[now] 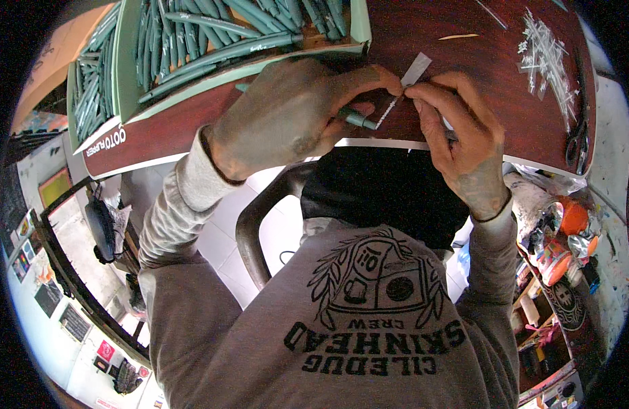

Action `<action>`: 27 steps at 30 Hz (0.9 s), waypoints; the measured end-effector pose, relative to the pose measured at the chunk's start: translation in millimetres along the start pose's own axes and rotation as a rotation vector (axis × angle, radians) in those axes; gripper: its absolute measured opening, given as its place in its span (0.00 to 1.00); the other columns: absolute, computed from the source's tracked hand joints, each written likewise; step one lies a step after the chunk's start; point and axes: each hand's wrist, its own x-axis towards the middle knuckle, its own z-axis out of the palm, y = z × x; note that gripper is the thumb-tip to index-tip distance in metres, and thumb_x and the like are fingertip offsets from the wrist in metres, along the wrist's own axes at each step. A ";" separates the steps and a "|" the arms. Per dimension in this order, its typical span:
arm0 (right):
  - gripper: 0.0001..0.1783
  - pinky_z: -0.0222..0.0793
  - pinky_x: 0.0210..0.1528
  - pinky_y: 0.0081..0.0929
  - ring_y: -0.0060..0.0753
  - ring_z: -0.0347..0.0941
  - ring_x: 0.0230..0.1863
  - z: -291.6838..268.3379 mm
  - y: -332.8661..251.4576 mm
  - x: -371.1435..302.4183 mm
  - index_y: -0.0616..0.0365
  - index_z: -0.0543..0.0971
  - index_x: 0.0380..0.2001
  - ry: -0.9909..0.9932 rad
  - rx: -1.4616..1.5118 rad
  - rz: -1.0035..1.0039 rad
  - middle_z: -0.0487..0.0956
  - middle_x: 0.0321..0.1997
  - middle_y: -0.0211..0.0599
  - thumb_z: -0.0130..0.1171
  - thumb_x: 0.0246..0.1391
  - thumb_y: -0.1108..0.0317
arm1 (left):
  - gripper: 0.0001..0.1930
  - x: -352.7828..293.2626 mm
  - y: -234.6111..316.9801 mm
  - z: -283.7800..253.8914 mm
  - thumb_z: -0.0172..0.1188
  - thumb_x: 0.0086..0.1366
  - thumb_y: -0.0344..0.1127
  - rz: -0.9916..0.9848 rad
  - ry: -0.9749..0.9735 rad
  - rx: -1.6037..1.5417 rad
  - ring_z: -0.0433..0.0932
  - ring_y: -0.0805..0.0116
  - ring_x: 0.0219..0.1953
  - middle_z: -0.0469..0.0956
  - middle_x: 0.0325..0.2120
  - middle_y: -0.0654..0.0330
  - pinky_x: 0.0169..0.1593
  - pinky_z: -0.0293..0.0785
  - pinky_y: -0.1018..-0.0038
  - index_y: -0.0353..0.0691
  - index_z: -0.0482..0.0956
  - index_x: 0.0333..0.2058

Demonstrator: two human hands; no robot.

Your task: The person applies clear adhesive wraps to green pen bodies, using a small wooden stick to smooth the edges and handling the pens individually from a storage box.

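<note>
My left hand grips a grey-green marker-like stick above the dark red-brown table. Its thumb and forefinger also pinch a narrow white paper strip that rises slanting from the fingertips. My right hand meets it from the right, its fingertips closed on the same strip where the strip touches the stick. Both hands hover near the table's front edge.
Two open cardboard boxes at the back left hold several grey-green sticks. A heap of small clear wrappers and scissors lie at the right. A dark chair arm curves below the table. Shelves with paint pots stand at the right.
</note>
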 end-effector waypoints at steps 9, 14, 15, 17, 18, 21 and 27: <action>0.12 0.76 0.44 0.33 0.43 0.79 0.41 -4.8 -5.9 8.3 0.54 0.85 0.40 -0.028 -0.115 -0.061 0.80 0.43 0.42 0.65 0.50 0.76 | 0.24 -1.7 -1.4 1.2 0.67 0.51 0.36 -0.076 -0.017 -0.081 0.78 0.45 0.45 0.79 0.40 0.49 0.48 0.74 0.56 0.44 0.77 0.49; 0.12 0.76 0.43 0.32 0.43 0.79 0.40 -5.5 -4.5 13.1 0.55 0.84 0.39 -0.073 -0.142 -0.163 0.80 0.43 0.42 0.65 0.49 0.77 | 0.19 -5.0 5.2 -14.6 0.63 0.57 0.34 -0.074 -0.028 -0.226 0.82 0.49 0.29 0.80 0.26 0.50 0.32 0.78 0.58 0.37 0.72 0.48; 0.12 0.76 0.43 0.32 0.43 0.79 0.40 -6.5 -4.7 13.7 0.56 0.84 0.39 -0.080 -0.154 -0.167 0.79 0.43 0.42 0.65 0.49 0.77 | 0.19 -4.4 5.1 -18.0 0.62 0.58 0.35 -0.045 -0.020 -0.213 0.82 0.49 0.29 0.79 0.26 0.50 0.33 0.78 0.58 0.37 0.72 0.48; 0.12 0.76 0.42 0.33 0.42 0.79 0.40 -5.6 -0.4 10.7 0.56 0.84 0.39 -0.068 -0.149 -0.187 0.79 0.43 0.42 0.65 0.49 0.77 | 0.19 -4.5 5.4 -18.4 0.63 0.59 0.34 -0.024 -0.012 -0.150 0.83 0.51 0.31 0.80 0.27 0.50 0.34 0.79 0.61 0.36 0.73 0.48; 0.12 0.76 0.41 0.33 0.42 0.79 0.40 -6.5 3.5 9.9 0.57 0.84 0.39 -0.059 -0.159 -0.200 0.79 0.44 0.42 0.65 0.48 0.77 | 0.19 -1.8 4.9 -16.4 0.63 0.60 0.34 -0.022 -0.004 -0.101 0.83 0.53 0.32 0.81 0.28 0.50 0.35 0.79 0.63 0.34 0.74 0.48; 0.12 0.75 0.39 0.31 0.40 0.79 0.36 -4.6 -0.3 14.0 0.59 0.84 0.39 -0.088 -0.150 -0.200 0.79 0.40 0.42 0.64 0.49 0.79 | 0.23 4.7 15.1 -15.9 0.67 0.53 0.35 -0.099 0.001 -0.008 0.80 0.48 0.41 0.80 0.37 0.49 0.45 0.76 0.58 0.40 0.75 0.50; 0.08 0.73 0.39 0.28 0.39 0.78 0.36 -1.5 -11.3 13.8 0.63 0.83 0.35 -0.151 -0.031 -0.249 0.78 0.38 0.44 0.65 0.49 0.81 | 0.31 4.7 15.0 -2.3 0.71 0.45 0.38 -0.137 0.107 0.022 0.77 0.46 0.48 0.80 0.42 0.51 0.51 0.74 0.56 0.46 0.75 0.51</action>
